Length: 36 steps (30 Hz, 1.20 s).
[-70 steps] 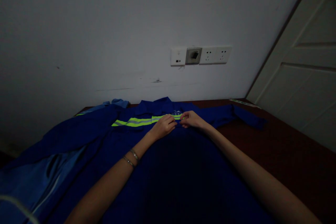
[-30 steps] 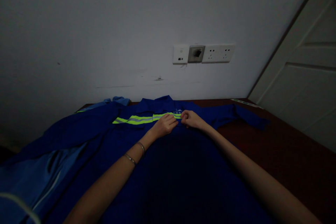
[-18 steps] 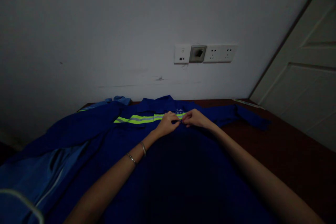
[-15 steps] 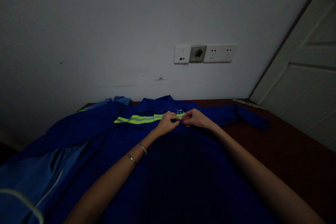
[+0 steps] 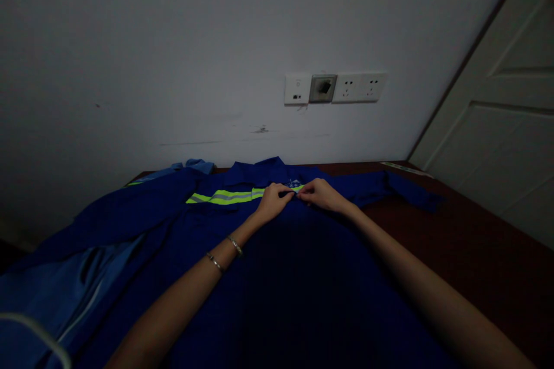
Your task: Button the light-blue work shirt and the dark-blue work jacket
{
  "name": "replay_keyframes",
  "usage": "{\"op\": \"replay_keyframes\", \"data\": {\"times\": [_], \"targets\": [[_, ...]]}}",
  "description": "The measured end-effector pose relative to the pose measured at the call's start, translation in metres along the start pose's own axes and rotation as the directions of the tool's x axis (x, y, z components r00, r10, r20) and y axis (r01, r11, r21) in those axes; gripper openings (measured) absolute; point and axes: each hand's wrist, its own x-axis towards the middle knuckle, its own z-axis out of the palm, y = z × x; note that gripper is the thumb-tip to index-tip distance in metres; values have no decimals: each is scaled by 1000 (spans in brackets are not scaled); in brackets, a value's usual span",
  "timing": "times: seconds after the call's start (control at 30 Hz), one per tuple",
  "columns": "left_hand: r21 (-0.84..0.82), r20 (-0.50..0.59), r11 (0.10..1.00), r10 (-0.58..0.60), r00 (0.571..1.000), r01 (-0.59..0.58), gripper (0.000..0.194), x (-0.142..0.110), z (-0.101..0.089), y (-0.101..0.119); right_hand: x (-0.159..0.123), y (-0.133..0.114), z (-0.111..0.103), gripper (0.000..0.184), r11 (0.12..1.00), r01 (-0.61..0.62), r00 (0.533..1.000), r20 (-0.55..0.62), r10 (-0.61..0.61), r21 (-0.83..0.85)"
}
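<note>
A dark blue work jacket [image 5: 208, 242] lies spread out, its collar toward the wall and its sleeves out to both sides. Across its chest runs a yellow-green reflective strip [image 5: 231, 196]. My left hand [image 5: 275, 200] pinches the jacket's cloth just below the strip, right of the middle. Close beside it, my right hand [image 5: 319, 194] is closed in a pinch at the same spot, fingertips nearly meeting the left ones. Whatever small part lies between the fingertips is too small and dark to make out. White lettering shows on the chest just above the hands.
Under the jacket is a dark reddish-brown tabletop [image 5: 459, 253]. Lighter blue clothing [image 5: 47, 294] lies at the left, with a pale cord [image 5: 37, 328] in the near corner. Behind stands a wall with sockets [image 5: 359, 87]; a white panelled door [image 5: 511, 127] is at the right.
Both hands stay at the same place on the jacket, with the fingertips shifting slightly. The whole view has moved a little, so things appear slightly farther left.
</note>
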Motion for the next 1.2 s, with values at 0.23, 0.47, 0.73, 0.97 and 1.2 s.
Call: {"op": "replay_keyframes", "data": {"times": [0.23, 0.47, 0.73, 0.97, 1.2], "targets": [[-9, -11, 1000, -10, 1000, 10, 13, 0, 0, -3, 2, 8, 3, 24, 996, -27, 1000, -9, 28, 89], [40, -43, 998, -46, 998, 48, 13, 0, -3, -1, 3, 10, 4, 26, 988, -48, 998, -30, 52, 147], [124, -213, 992, 16, 977, 11, 12, -3, -7, 3, 1, 5, 2, 23, 987, -45, 996, -63, 55, 157], [157, -62, 977, 156, 986, -145, 11, -12, -3, 13, 4, 8, 3, 18, 972, -83, 991, -82, 104, 222], [15, 68, 999, 40, 997, -41, 8, -16, 11, 8, 6, 12, 4, 17, 956, -140, 982, -90, 168, 260]]}}
